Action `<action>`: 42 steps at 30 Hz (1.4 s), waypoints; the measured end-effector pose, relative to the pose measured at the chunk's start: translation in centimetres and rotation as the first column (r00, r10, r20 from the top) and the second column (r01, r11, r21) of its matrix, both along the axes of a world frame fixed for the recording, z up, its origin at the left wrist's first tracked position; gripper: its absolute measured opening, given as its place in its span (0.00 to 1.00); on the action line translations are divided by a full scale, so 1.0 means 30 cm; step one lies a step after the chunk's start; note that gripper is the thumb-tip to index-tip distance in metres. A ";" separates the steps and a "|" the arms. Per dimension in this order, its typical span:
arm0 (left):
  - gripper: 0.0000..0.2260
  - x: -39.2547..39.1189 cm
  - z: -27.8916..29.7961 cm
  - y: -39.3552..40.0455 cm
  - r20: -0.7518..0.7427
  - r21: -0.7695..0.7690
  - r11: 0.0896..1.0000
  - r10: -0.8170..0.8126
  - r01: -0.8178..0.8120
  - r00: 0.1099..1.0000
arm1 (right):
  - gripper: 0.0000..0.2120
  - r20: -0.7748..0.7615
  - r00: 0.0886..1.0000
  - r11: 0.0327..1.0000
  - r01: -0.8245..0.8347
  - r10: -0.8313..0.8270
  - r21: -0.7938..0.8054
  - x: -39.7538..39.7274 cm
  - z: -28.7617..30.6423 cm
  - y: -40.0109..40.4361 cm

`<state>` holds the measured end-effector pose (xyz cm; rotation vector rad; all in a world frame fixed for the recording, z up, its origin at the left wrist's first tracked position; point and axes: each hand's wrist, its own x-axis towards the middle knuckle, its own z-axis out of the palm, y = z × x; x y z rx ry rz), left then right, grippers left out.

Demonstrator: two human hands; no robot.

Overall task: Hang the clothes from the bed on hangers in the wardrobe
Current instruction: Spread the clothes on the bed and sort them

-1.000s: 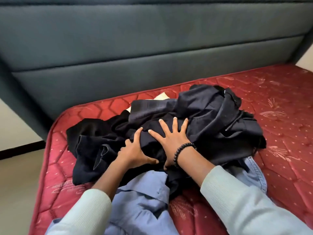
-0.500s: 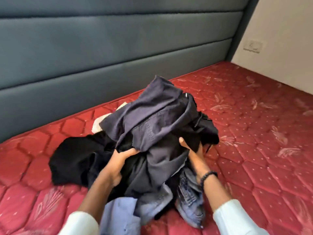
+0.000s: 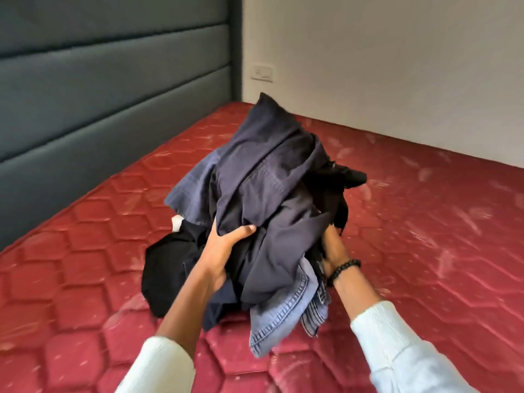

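We hold the whole bundle of clothes [image 3: 272, 194] between both hands, raised above the red mattress [image 3: 411, 251] near its middle, with the padded headboard [image 3: 113, 109] far left and the white wall [image 3: 397, 66] far right. The lower folds hang close to the mattress; whether they touch it we cannot tell.

**Grip state.** The left hand [image 3: 224, 251] grips the left flank of the bundle: its thumb presses across the navy cloth and the fingers are buried beneath. The right hand [image 3: 331, 248], with a beaded bracelet [image 3: 343, 270] at the wrist, holds the right flank; its fingers are hidden in black cloth, so we judge the hold from the wrist angle only.

**Load.** A navy garment [image 3: 269, 171] caps the pile. A black garment [image 3: 167, 268] droops off the near-left side, and a denim piece [image 3: 283, 316] hangs from the near underside — both are loose ends.

**Procedure for the step in hand — carrying the bundle to the wardrobe, which is not in view:**

1. We press both hands inward and keep the palms low, so the weight rests on the fingers rather than on friction alone.
2. We draw the bundle toward the chest before turning; this probably shortens the hanging tails.
3. We watch the black garment and the denim piece, as these seem likeliest to slip out or snag.
4. We lift straight up first, so nothing drags across the quilted surface.
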<state>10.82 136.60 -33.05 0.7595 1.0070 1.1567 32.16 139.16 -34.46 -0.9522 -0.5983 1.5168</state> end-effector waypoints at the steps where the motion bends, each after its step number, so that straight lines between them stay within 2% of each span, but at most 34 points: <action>1: 0.31 0.081 0.012 0.031 0.001 0.009 0.999 -0.051 0.051 0.999 | 0.53 0.047 0.998 0.999 0.047 -0.046 -0.015 0.088 0.021 -0.001; 3: 0.30 0.251 0.023 0.085 -0.017 0.031 0.989 -0.143 0.143 0.990 | 0.53 0.091 0.982 0.984 0.170 -0.166 -0.048 0.275 0.025 -0.026; 5: 0.31 0.427 0.014 0.117 -0.053 0.050 0.970 -0.236 0.239 0.970 | 0.47 0.096 0.957 0.955 0.282 -0.274 -0.092 0.448 0.006 -0.082; 6: 0.31 0.505 0.003 0.123 -0.070 0.062 0.957 -0.279 0.283 0.958 | 0.40 0.118 0.938 0.935 0.338 -0.327 -0.102 0.513 0.001 -0.124; 8: 0.32 0.653 -0.048 0.111 -0.106 0.056 0.929 -0.358 0.365 0.928 | 0.20 0.169 0.884 0.878 0.459 -0.436 -0.133 0.623 -0.043 -0.212; 9: 0.34 0.729 -0.086 0.088 -0.124 0.039 0.918 -0.387 0.394 0.914 | 0.15 0.236 0.837 0.829 0.536 -0.494 -0.161 0.683 -0.083 -0.262; 11: 0.41 0.815 -0.169 0.039 -0.178 0.016 0.900 -0.426 0.435 0.887 | 0.17 0.442 0.747 0.754 0.623 -0.496 -0.207 0.777 -0.172 -0.344; 13: 0.52 0.867 -0.254 -0.009 -0.256 0.014 0.893 -0.432 0.450 0.865 | 0.20 0.623 0.681 0.667 0.671 -0.384 -0.323 0.866 -0.261 -0.403; 14: 0.56 0.874 -0.285 -0.021 -0.285 0.018 0.892 -0.429 0.452 0.857 | 0.20 0.651 0.643 0.597 0.725 -0.404 -0.345 0.905 -0.288 -0.412; 16: 0.58 0.843 -0.321 -0.031 -0.313 0.018 0.904 -0.402 0.428 0.861 | 0.21 0.720 0.625 0.594 0.714 -0.301 -0.372 0.914 -0.281 -0.406; 18: 0.56 0.781 -0.269 -0.067 -0.359 0.001 0.913 -0.380 0.407 0.853 | 0.24 0.813 0.510 0.595 0.757 -0.281 -0.269 0.861 -0.209 -0.391; 20: 0.47 0.684 -0.232 -0.095 -0.417 -0.009 0.927 -0.345 0.375 0.841 | 0.30 0.866 0.281 0.544 0.839 -0.413 -0.013 0.786 -0.114 -0.378; 21: 0.41 0.628 -0.225 -0.107 -0.459 -0.012 0.936 -0.317 0.351 0.830 | 0.30 0.858 0.189 0.527 0.843 -0.477 0.107 0.739 -0.059 -0.374; 22: 0.36 0.567 -0.216 -0.122 -0.511 -0.014 0.950 -0.275 0.312 0.814 | 0.28 0.832 0.127 0.536 0.814 -0.540 0.223 0.686 -0.005 -0.369; 23: 0.32 0.486 -0.203 -0.149 -0.564 -0.013 0.967 -0.216 0.253 0.797 | 0.26 0.801 0.108 0.567 0.761 -0.589 0.314 0.616 0.036 -0.356; 26: 0.27 0.247 -0.153 -0.249 -0.702 0.017 0.993 -0.070 0.115 0.709 | 0.21 0.778 0.095 0.698 0.519 -0.621 0.494 0.366 0.092 -0.321; 27: 0.26 0.177 -0.134 -0.285 -0.744 0.034 0.996 -0.029 0.081 0.668 | 0.20 0.797 0.099 0.740 0.452 -0.596 0.498 0.276 0.091 -0.317; 29: 0.26 0.033 -0.099 -0.364 -0.805 0.078 0.997 0.052 0.019 0.591 | 0.20 0.835 0.181 0.846 0.249 -0.519 0.472 0.070 0.074 -0.332; 30: 0.26 -0.042 -0.077 -0.417 -0.829 0.092 0.996 0.088 -0.019 0.553 | 0.20 0.863 0.227 0.892 0.101 -0.452 0.440 -0.050 0.062 -0.355; 32: 0.26 -0.145 -0.054 -0.484 -0.862 0.129 0.990 0.144 -0.064 0.486 | 0.20 0.925 0.259 0.927 -0.179 -0.279 0.330 -0.251 0.038 -0.403; 35: 0.26 -0.277 -0.052 -0.617 -0.882 0.189 0.968 0.241 -0.164 0.406 | 0.26 0.975 0.202 0.852 -0.490 -0.093 0.183 -0.510 0.011 -0.507; 38: 0.25 -0.371 -0.045 -0.775 -0.895 0.224 0.933 0.311 -0.282 0.320 | 0.30 0.985 0.171 0.745 -0.653 -0.032 0.138 -0.683 0.014 -0.611; 42: 0.26 -0.512 -0.050 -1.046 -0.914 0.215 0.887 0.330 -0.408 0.237 | 0.33 0.997 0.075 0.595 -0.801 -0.002 0.062 -0.840 0.009 -0.792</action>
